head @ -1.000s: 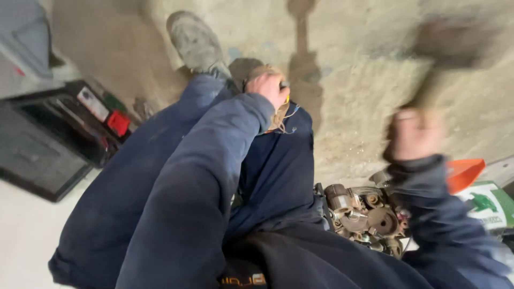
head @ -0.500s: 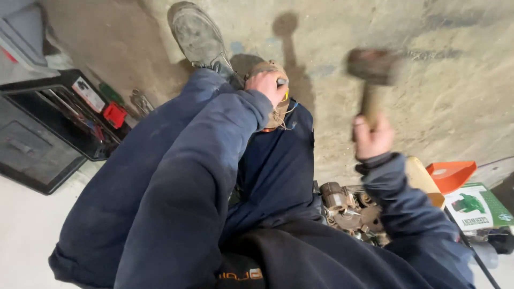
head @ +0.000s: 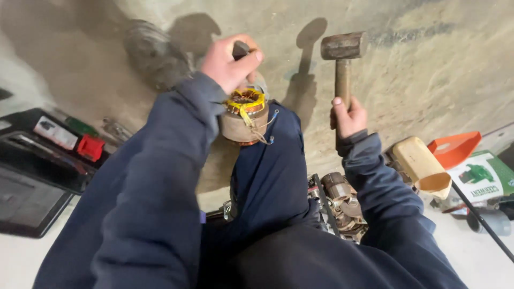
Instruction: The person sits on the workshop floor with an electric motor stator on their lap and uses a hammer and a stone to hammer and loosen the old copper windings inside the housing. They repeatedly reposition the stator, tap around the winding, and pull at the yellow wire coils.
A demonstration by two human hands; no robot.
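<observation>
Motor core (head: 244,120), a squat metal cylinder with copper windings and a yellow band at its top, rested on my right knee (head: 270,160), thin wires trailing off its side. My left hand (head: 227,63) sat right above it, fingers clenched around a dark metal rod (head: 240,49) whose lower end I could not see clearly, though it seemed to point down into the windings. My right hand (head: 347,116) was off to the side, well apart from the core, wrapped tight around the wooden handle of a hammer (head: 342,59); the heavy blunt head stood raised above the fist, level with my left hand. Both sleeves and trousers were dark blue. Behind the knee lay bare concrete floor (head: 428,64), carrying the shadows of the hammer and my hand. Beside my right hip I saw a heap of small rusty metal parts (head: 338,200). Further right were a tan plastic container (head: 423,166), an orange tray (head: 455,147) and a green and white box (head: 482,179). On my left stood an open black tool case (head: 37,176) holding a red piece (head: 89,147).
</observation>
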